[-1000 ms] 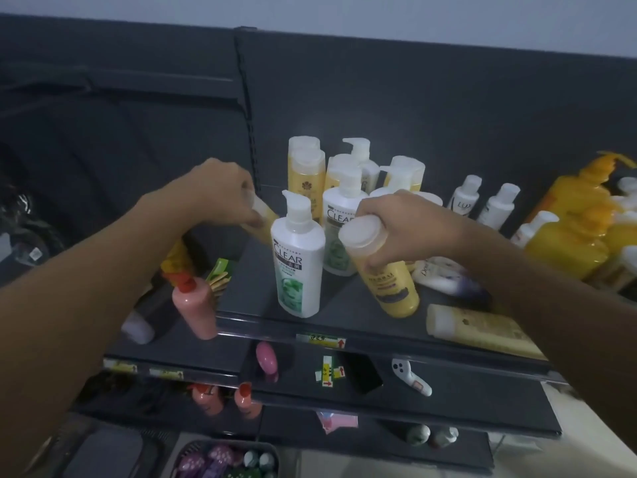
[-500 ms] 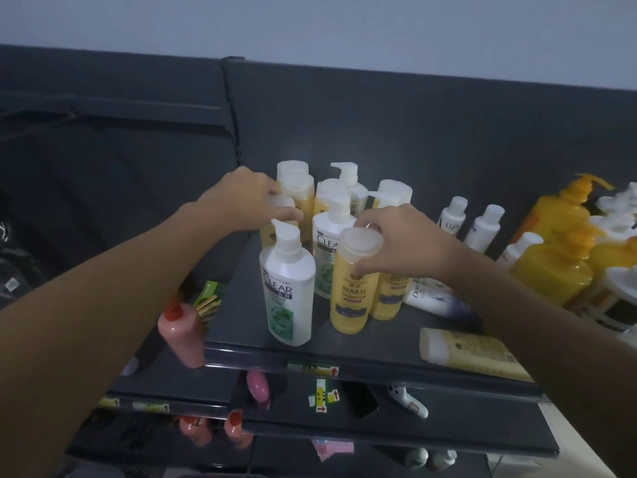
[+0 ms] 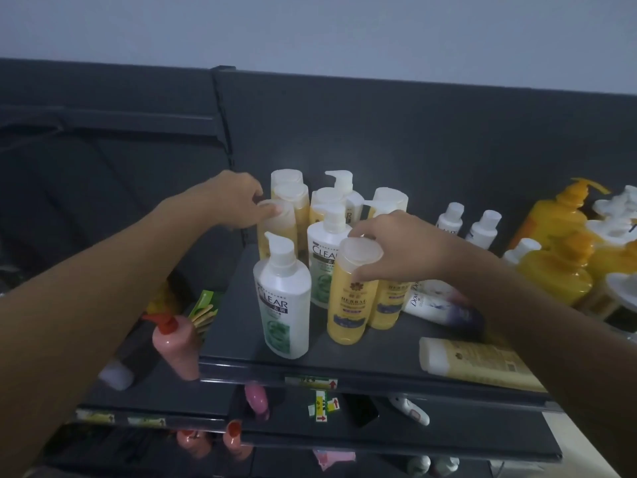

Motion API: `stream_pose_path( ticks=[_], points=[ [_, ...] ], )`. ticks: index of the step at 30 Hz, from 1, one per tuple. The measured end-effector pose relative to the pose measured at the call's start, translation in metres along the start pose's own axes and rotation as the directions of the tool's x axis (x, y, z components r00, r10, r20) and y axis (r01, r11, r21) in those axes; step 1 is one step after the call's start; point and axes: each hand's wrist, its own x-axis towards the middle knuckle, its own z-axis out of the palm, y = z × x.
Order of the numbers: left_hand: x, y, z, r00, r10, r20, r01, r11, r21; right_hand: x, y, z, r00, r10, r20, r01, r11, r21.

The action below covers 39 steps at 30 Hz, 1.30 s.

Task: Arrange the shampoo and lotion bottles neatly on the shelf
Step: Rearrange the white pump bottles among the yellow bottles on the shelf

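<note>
An upright yellow translucent bottle with a frosted cap [image 3: 348, 298] is gripped at its neck by the right hand [image 3: 400, 250], while a similar rear bottle [image 3: 277, 224] is pinched by the left hand [image 3: 238, 198].

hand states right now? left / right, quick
Left hand: fingers closed on the cap of a yellow bottle behind the front Clear bottle.
Right hand: gripping the front yellow Herbal bottle at its cap.

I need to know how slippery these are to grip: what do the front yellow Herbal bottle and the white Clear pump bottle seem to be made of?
Herbal bottle: apparently translucent glossy plastic, since its yellow body glows through; frosted cap. Clear pump bottle: opaque white plastic, smooth, with a soft sheen.
</note>
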Motion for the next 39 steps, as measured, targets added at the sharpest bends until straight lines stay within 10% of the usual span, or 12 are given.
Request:
stream_pose_path(
  ticks=[3, 7, 29, 39],
  points=[
    [-0.026, 0.011, -0.02, 0.982, 0.153, -0.106, -0.167, 0.976, -0.139, 0.0, -0.002, -0.006, 1.0, 0.002, 0.001, -0.002, 1.0, 0.016],
    [-0.056, 0.031, -0.026, 0.943, 0.296, 0.15, -0.299, 0.954, -0.001, 0.004, -0.009, -0.004, 0.999, 0.019, -0.031, -0.016, 0.997, 0.074],
    [-0.109, 0.033, -0.02, 0.904, 0.419, -0.089, -0.409, 0.906, 0.106, 0.058, -0.065, 0.017, 0.983, -0.17, -0.07, 0.18, 0.963, 0.202],
    [-0.079, 0.084, -0.001, 0.871, 0.478, -0.115, -0.454, 0.872, 0.184, -0.003, 0.015, -0.041, 0.973, 0.029, -0.229, 0.022, 0.976, 0.215]
  ],
)
